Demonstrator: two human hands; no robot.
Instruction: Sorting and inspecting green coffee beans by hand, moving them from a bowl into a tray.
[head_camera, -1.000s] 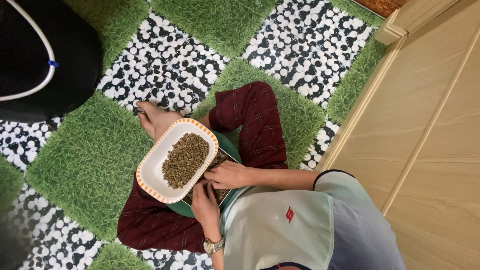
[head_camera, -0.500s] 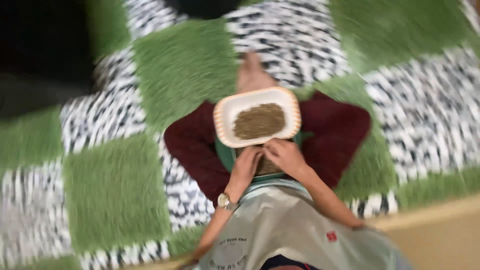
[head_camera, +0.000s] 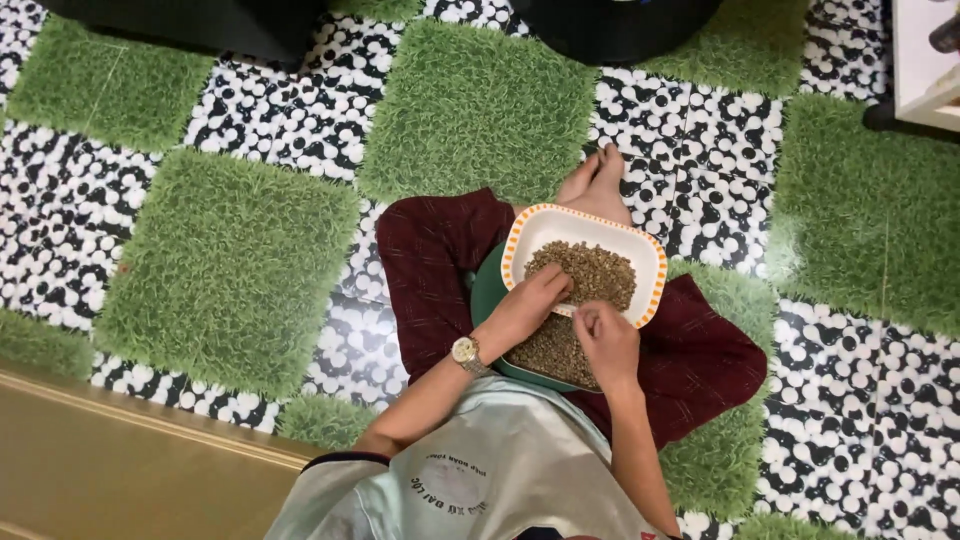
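Observation:
A white oblong tray (head_camera: 540, 228) with an orange-dashed rim holds a heap of greenish-brown beans (head_camera: 590, 272). It rests tilted across a green bowl (head_camera: 487, 292) in my lap, and more beans (head_camera: 552, 350) lie in the bowl. My left hand (head_camera: 525, 305), with a wristwatch, lies at the tray's near rim, its fingertips on the tray's beans. My right hand (head_camera: 605, 345) hovers over the bowl's beans just below the tray's rim, fingers drawn together; what they hold is hidden. I sit cross-legged in dark red trousers (head_camera: 430, 250).
The floor is a mat of green grass squares (head_camera: 230, 265) and black-and-white pebble squares (head_camera: 700, 130). My bare feet (head_camera: 595, 178) lie beyond the tray. Black objects (head_camera: 620, 25) stand at the far edge, white furniture (head_camera: 925, 70) far right, a wooden surface (head_camera: 110, 470) near left.
The view has swung round sharply, so the wooden surface went from the right side to the lower left. Both hands have stayed at the tray and bowl.

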